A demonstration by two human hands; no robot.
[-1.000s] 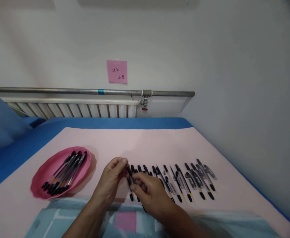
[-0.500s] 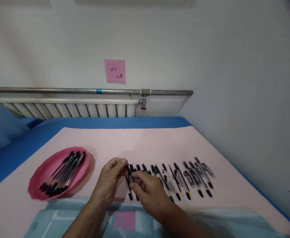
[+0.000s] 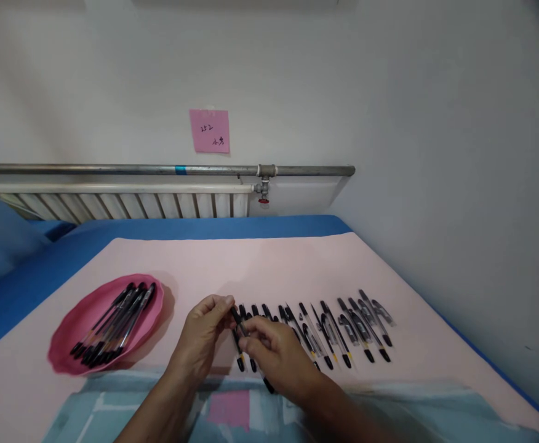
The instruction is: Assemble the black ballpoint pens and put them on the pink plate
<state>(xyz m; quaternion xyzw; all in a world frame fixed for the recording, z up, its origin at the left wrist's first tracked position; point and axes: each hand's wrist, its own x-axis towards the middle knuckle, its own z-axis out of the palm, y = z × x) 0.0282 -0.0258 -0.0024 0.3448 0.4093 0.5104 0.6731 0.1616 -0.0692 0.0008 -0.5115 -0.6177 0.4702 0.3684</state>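
Note:
Both hands meet over the pink sheet point(image 3: 269, 264). My left hand point(image 3: 205, 338) pinches the upper end of a black pen point(image 3: 239, 321). My right hand point(image 3: 276, 355) grips the same pen lower down, fingers closed round it. To the right of the hands a row of pens and caps point(image 3: 338, 329) lies side by side on the sheet. A pink plate point(image 3: 73, 323) at the left holds several black pens point(image 3: 112, 329).
A blue mattress point(image 3: 195, 229) lies under the pink sheet. A radiator point(image 3: 122, 203) and a metal pipe point(image 3: 159, 170) run along the white wall, with a pink note point(image 3: 209, 130) stuck above. A patterned cloth point(image 3: 232, 412) covers the near edge. The wall is close on the right.
The hands stay together on the pen; the right hand's fingers have shifted slightly on it. The view has drifted a little, moving everything leftward.

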